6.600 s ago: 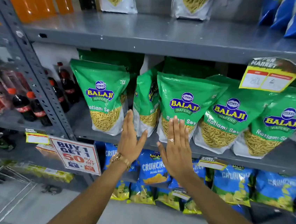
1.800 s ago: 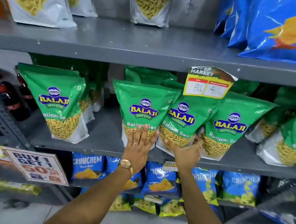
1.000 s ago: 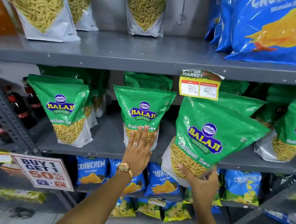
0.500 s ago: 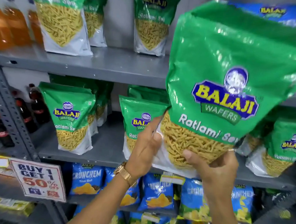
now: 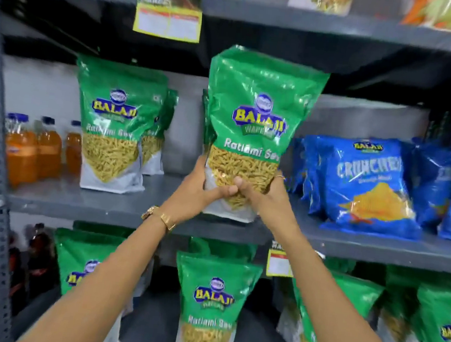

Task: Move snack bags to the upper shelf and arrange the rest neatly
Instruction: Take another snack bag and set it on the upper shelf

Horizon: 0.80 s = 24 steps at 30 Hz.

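Both hands clasp 1 green snack bag (image 5: 256, 135) at its bottom: the left hand (image 5: 197, 193) wraps the lower left corner, the right hand (image 5: 263, 194) the lower right, thumbs across the front. Gripping low likely steadies the heavy filled end so the base can settle flat on the upper shelf (image 5: 104, 205). The bag stands upright above the hands, long axis vertical, label facing the person, its base at the shelf's front edge; contact is unclear.

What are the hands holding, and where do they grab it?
Both hands, left hand and right hand, grip a green snack bag at its lower part.
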Tool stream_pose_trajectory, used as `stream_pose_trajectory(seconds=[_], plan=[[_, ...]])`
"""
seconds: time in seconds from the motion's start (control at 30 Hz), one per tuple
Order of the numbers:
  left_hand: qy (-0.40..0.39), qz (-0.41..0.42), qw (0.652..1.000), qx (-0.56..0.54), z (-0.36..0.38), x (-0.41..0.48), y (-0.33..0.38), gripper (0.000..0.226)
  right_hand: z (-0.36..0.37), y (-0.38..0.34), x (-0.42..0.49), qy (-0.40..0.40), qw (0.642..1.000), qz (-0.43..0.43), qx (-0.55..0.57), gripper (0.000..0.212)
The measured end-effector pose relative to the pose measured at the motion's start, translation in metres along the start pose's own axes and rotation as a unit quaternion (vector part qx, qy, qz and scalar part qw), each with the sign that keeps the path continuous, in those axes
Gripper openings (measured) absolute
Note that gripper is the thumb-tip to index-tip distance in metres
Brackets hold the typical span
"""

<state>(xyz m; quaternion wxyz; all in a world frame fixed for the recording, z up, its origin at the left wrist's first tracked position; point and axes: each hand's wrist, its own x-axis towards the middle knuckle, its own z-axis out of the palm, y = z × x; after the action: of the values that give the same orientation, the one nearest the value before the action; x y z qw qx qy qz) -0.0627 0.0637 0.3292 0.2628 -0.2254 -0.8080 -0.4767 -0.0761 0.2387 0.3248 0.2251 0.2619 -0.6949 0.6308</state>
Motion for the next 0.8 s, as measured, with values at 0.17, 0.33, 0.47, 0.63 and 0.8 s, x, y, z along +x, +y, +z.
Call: stream_pose_trajectory(seconds=[0.17, 0.33, 0.47, 0.63, 0.8], plan=[[-0.013, -0.064, 0.998, -0.023, -0.004, 0.025, -0.046, 0.074, 0.028, 0.024, 0.029, 0.002, 0.999, 0.015, -0.046, 0.044], [0.028, -0.091, 0.995, -0.036, -0.003, 0.035, -0.059, 0.075, 0.052, 0.04, 0.046, -0.008, 0.993, 0.07, -0.093, 0.064], [0.032, -0.092, 0.995, 0.0, 0.0, 0.034, -0.061, 0.078, 0.055, 0.053, 0.048, -0.001, 0.987, 0.087, -0.132, 0.063], [0.009, -0.123, 0.99, 0.072, 0.001, 0.033, -0.056, 0.085, 0.055, 0.058, 0.05, 0.031, 0.982, 0.103, -0.154, 0.067], [-0.015, -0.18, 0.968, 0.174, 0.004, 0.032, -0.055, 0.066, 0.053, 0.058, 0.049, 0.021, 0.978, 0.103, -0.182, 0.071]])
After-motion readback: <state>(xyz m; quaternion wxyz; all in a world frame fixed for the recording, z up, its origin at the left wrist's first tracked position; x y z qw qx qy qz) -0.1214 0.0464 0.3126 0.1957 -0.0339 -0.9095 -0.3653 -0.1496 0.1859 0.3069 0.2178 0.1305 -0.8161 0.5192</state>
